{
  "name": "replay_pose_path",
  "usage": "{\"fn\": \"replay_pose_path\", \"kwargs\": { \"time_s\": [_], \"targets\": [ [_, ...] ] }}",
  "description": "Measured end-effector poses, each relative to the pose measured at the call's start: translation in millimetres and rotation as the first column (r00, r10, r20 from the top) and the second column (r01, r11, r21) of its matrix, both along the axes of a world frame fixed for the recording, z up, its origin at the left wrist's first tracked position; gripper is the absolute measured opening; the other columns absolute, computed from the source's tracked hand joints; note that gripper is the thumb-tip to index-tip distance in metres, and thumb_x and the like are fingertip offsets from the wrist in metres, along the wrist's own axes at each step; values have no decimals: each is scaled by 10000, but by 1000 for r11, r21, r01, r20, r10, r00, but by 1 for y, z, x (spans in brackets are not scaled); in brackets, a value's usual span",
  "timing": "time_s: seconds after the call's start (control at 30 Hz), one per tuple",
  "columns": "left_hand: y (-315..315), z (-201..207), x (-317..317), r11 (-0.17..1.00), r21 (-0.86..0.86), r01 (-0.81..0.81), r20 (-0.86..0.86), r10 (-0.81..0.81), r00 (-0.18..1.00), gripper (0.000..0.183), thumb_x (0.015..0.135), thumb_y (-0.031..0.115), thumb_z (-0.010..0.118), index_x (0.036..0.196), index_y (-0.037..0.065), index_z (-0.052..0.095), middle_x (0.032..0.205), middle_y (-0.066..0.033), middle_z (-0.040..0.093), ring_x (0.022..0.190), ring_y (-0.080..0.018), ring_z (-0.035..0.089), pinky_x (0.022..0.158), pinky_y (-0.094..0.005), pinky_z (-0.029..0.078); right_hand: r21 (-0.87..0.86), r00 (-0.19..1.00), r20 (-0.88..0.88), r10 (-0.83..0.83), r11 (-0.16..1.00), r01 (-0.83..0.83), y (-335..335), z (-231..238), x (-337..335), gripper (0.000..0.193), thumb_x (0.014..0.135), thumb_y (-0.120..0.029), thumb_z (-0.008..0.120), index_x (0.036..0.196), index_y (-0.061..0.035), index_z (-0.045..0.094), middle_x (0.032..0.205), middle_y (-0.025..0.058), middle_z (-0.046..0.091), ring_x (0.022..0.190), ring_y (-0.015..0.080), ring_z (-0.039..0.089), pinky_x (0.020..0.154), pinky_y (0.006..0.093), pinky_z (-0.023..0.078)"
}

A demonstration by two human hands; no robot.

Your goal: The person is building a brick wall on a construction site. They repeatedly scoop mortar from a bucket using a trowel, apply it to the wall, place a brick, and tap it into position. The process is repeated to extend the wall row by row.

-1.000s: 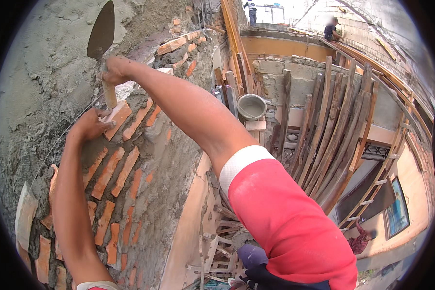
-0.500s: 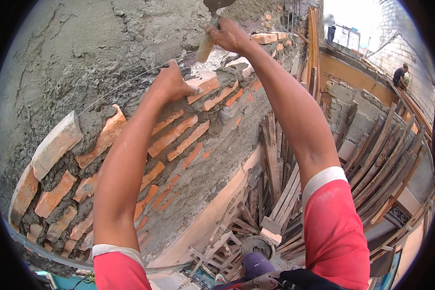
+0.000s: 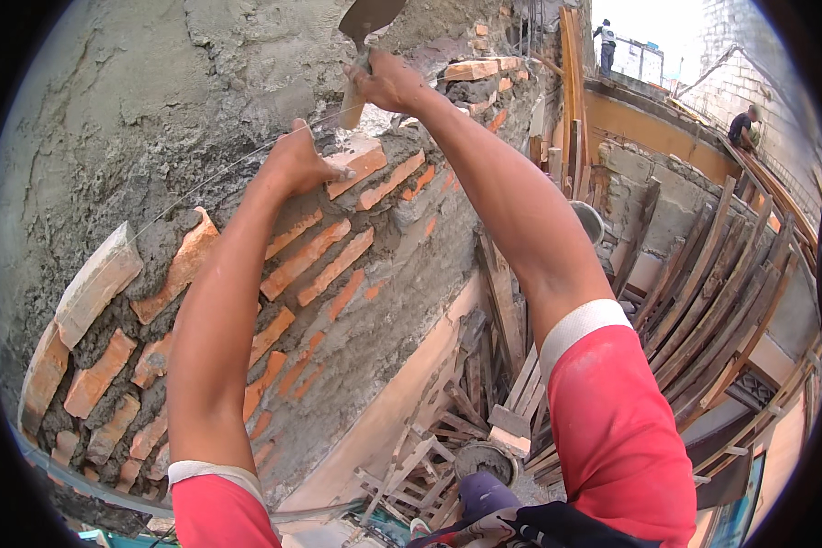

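Left hand [image 3: 303,163] nearest, fingers flat and pressing the top brick [image 3: 363,164] at the wall's [image 3: 274,274] upper course, beside the taut string line [image 3: 201,187]. Beyond it, right hand [image 3: 388,84] fisted around the trowel [image 3: 363,36] handle, blade up. Best to keep the brick steady, tap lightly, and align to the string.

- No packages, labels, signs or screens are being shown anywhere in the view.
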State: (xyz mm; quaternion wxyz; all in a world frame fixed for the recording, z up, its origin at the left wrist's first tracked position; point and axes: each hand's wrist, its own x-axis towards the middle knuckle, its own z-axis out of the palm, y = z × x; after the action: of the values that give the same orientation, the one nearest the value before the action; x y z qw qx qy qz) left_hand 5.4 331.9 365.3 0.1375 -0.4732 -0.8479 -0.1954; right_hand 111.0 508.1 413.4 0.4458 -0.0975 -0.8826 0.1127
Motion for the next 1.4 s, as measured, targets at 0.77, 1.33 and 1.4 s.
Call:
{"fn": "replay_pose_path", "kwargs": {
  "time_s": [0.77,1.33,1.4],
  "targets": [
    [4,-1,14,998,-38,59,42,-57,998,895,690,443,939,1262,-73,484,1165,-320,670,1133,-433,664,939,-476,540,-587,904,-85,-419,754,295,-55,-208,100,554,1037,-541,502,1027,-6,642,834,211,689,825,406,692,760,494,520],
    [13,-4,-41,973,93,213,-65,-207,976,421,937,373,724,1072,-3,592,1021,-238,691,958,-355,663,859,-442,505,-889,910,-372,184,210,-406,-236,-289,44,354,1110,-385,419,1080,-33,448,780,52,526,588,154,605,540,343,540],
    [17,-5,-35,972,86,218,-61,-214,975,386,937,346,718,1071,1,610,1027,-241,698,966,-357,670,863,-439,506,-871,852,-484,198,-13,-491,-244,-289,49,358,1107,-399,426,1087,-43,456,772,28,501,581,129,589,499,302,531]
  ]
}}
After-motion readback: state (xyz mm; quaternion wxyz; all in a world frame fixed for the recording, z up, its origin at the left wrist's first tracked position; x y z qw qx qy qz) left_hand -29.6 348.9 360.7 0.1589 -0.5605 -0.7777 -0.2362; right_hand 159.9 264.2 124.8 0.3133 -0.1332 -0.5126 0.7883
